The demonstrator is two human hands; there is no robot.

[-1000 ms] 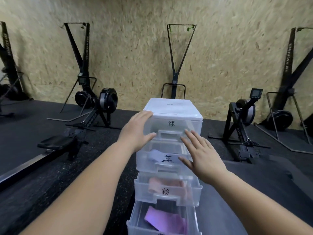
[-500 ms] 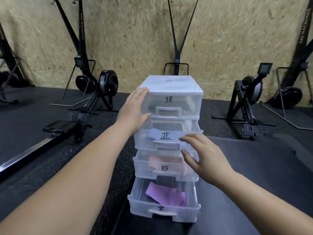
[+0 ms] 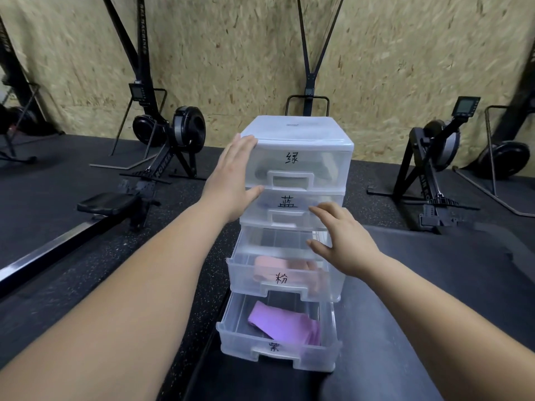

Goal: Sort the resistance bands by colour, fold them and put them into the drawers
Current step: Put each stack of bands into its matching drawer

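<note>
Nearest you: clear plastic bottom drawer marked 紫 point(image 3: 237, 340), pulled farthest out. A folded purple resistance band point(image 3: 285, 325) lies flat in it. Above it, the clear plastic drawer marked 粉 point(image 3: 246, 276) is partly out, with a folded pink resistance band point(image 3: 278, 266) inside. Both are yet to be closed.

Step in hand, as I read it: shutting the clear plastic drawer marked 蓝 point(image 3: 301, 218), which sits nearly home, a faint bluish shape behind its front. Push square on the front, evenly, so it does not skew in its runners. Keep the stack braced so it does not slide on the black rubber floor point(image 3: 419, 285). Then take 粉 and 紫 in turn, and check that no band edge rides over a rim.

Right hand point(image 3: 344, 241): grip open, fingers spread and slightly bent, holding nothing. The fingertips are at the right of the 蓝 front, seemingly touching it.

Left hand point(image 3: 234, 180): grip open, fingers straight, pressed flat against the upper left corner of the translucent white drawer unit point(image 3: 295, 128), thumb down by the 蓝 front. It holds nothing.

Top drawer marked 绿 point(image 3: 318, 166): shut. There is a dull shape inside, its colour unclear through the plastic.

Beyond: a black rowing machine on the left point(image 3: 185, 131), another on the right point(image 3: 440, 149), and a chipboard wall point(image 3: 231, 53) behind.
</note>
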